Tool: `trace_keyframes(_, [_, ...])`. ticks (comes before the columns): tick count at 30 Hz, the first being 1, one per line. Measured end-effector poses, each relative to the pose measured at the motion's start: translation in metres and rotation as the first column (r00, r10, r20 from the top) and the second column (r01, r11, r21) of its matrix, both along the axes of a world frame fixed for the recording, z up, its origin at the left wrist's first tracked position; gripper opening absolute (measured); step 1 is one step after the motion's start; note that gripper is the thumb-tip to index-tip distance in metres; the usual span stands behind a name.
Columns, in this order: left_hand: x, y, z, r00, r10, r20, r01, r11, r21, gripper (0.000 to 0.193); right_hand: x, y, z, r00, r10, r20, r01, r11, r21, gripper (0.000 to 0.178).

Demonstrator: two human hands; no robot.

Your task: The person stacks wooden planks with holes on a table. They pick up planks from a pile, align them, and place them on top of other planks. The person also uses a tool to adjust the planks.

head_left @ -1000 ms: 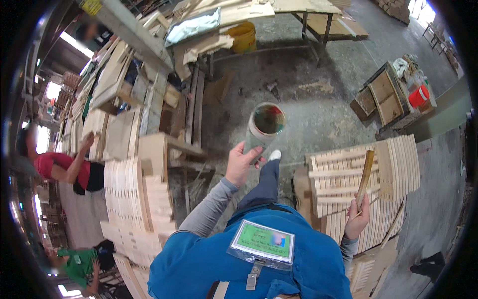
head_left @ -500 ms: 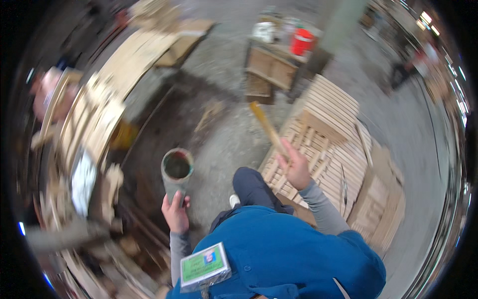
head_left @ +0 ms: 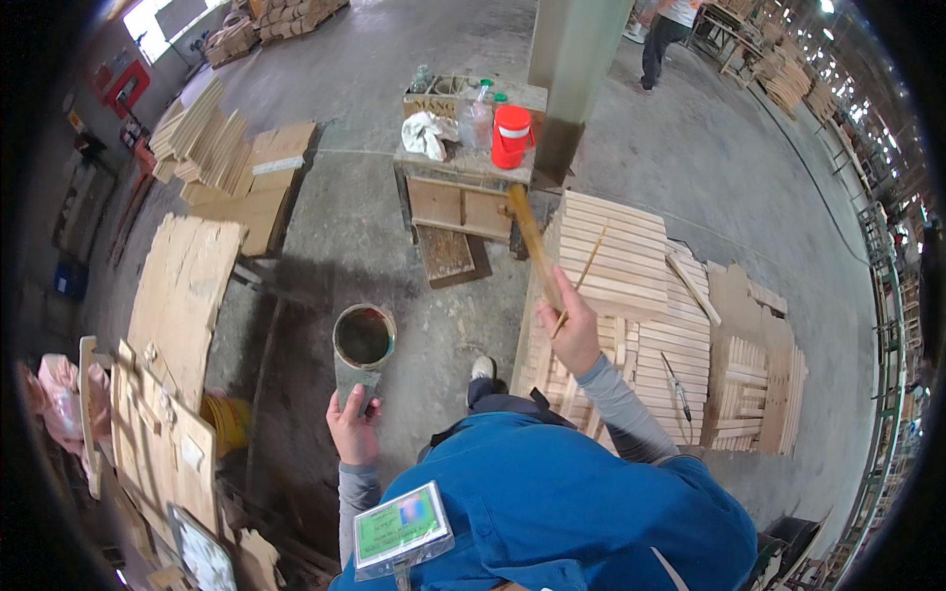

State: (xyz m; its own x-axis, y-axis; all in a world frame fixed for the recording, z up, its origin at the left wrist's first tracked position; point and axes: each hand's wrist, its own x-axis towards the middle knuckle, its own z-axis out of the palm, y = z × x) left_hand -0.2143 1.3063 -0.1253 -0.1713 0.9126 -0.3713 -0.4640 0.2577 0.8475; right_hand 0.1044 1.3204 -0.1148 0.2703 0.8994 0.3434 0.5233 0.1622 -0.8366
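Note:
My left hand [head_left: 355, 429] is closed round the flat grey grip of a round can [head_left: 345, 366], held out in front of me. Its rim is stained and the inside looks dark; what is in it I cannot make out. In my right hand [head_left: 574, 335] is a flat wooden stick [head_left: 536, 241], yellow-brown towards its far tip and pointing up and away. A thin brown rod [head_left: 591, 264] runs through the same fingers. Below and beyond this hand lie stacked pale wood strips [head_left: 611, 251].
Ahead stands a wooden work stand [head_left: 458, 202] with a red bucket [head_left: 510, 138], a white cloth [head_left: 428, 134] and bottles, next to a pillar [head_left: 574, 79]. On the left are wooden boards [head_left: 182, 305] and a yellow bucket [head_left: 227, 424]. A person [head_left: 668, 39] walks far off.
My view has swung so the stand and pillar sit further left and the picture is sharper. Both hands keep hold of the can and the stick. The thin rod now shows clearly.

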Motion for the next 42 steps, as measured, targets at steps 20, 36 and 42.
trace_keyframes(20, [0.106, 0.445, 0.030, 0.951, -0.304, -0.059, 0.307, 0.948, 0.076, 0.017, 0.182, 0.431, -0.043, 0.864, -0.433, 0.257, 0.403, 0.901, 0.162, 0.050])
trace_keyframes(36, [0.382, 0.737, -0.068, 0.755, -0.655, 0.033, 0.654, 0.748, -0.111, 0.023, 0.335, 0.666, -0.196, 0.895, -0.224, 0.386, 0.347, 0.894, -0.285, 0.054])
trace_keyframes(42, [0.446, 0.808, -0.137, 0.610, -0.714, -0.344, 0.688, 0.693, -0.216, 0.035, 0.351, 0.686, -0.209, 0.819, -0.249, 0.517, 0.404, 0.890, -0.210, 0.050])
